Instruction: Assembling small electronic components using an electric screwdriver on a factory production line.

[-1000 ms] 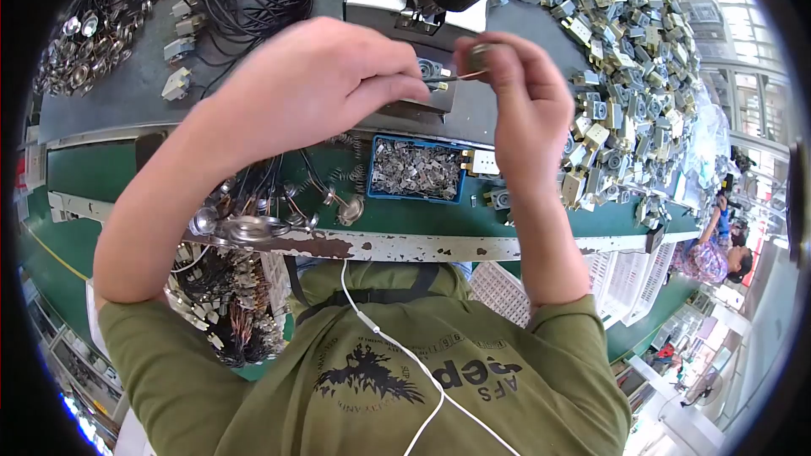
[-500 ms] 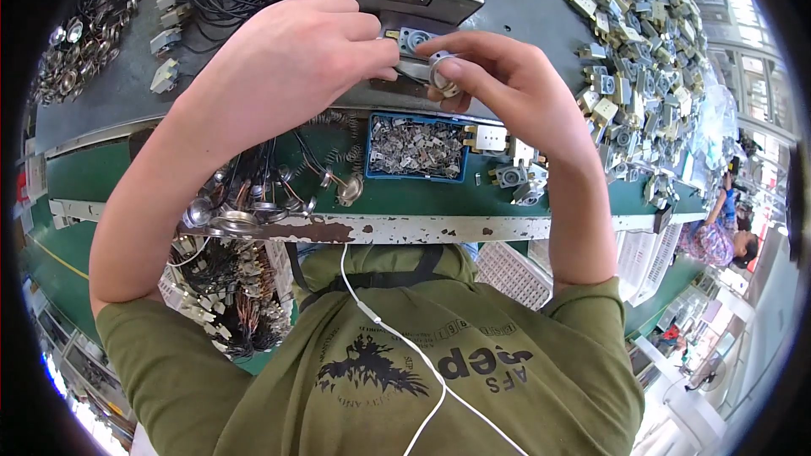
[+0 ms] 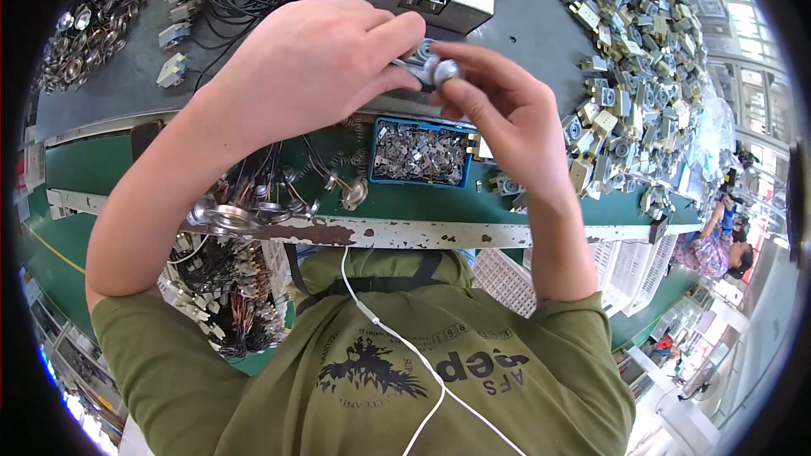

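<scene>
Between my hands is a small round metal cup [image 3: 446,73], its shiny domed side turned up. My right hand [image 3: 507,105] comes from the right and pinches it between thumb and fingers. My left hand [image 3: 338,59] reaches across from the left with thumb and forefinger brought together against the cup's left side; what they grip is hidden. Just behind the fingertips a grey block with a round face [image 3: 425,51] shows in part, in front of a metal machine [image 3: 420,4].
A blue tray [image 3: 418,181] of small metal clips stands near the bench edge. Wired metal cups [image 3: 232,218] lie left of it. Many grey and cream blocks [image 3: 621,59] cover the right side. Black cables [image 3: 245,8] and more metal cups [image 3: 106,8] lie at the far left.
The cup has turned, so its domed side now faces up. My left fingers have moved right to meet it, and my right hand has shifted slightly nearer.
</scene>
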Available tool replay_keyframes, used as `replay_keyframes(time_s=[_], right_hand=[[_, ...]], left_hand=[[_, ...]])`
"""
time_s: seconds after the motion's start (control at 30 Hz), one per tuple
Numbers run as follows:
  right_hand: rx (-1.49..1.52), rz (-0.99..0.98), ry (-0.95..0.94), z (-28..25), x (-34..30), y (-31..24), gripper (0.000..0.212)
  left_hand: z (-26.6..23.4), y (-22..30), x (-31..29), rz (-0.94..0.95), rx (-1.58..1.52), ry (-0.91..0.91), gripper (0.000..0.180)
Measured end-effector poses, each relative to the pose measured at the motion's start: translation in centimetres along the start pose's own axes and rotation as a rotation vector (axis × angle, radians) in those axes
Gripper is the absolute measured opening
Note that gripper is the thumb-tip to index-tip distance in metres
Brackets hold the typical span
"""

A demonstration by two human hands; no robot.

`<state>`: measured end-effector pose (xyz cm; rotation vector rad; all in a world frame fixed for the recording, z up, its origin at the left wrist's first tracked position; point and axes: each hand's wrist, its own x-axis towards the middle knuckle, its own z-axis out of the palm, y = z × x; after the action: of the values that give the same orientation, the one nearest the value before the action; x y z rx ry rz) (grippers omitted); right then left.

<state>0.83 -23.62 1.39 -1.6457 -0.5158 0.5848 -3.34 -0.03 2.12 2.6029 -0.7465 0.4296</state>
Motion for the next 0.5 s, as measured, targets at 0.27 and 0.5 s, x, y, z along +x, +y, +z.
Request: replay_keyframes(time_s=[0.27, 0.5], right_hand=[[-0.369, 0.118, -0.325, -1.6, 1.8, -1.4, 0.032], [-0.204, -0.006, 0.061, -2.6, -0.6, 0.9, 0.046]], left_hand=[[-0.2, -0.5, -0.2, 0.097, 0.044, -0.134, 0.029], [-2.5, -0.6, 0.0, 0.090, -0.151, -0.358, 0.053]])
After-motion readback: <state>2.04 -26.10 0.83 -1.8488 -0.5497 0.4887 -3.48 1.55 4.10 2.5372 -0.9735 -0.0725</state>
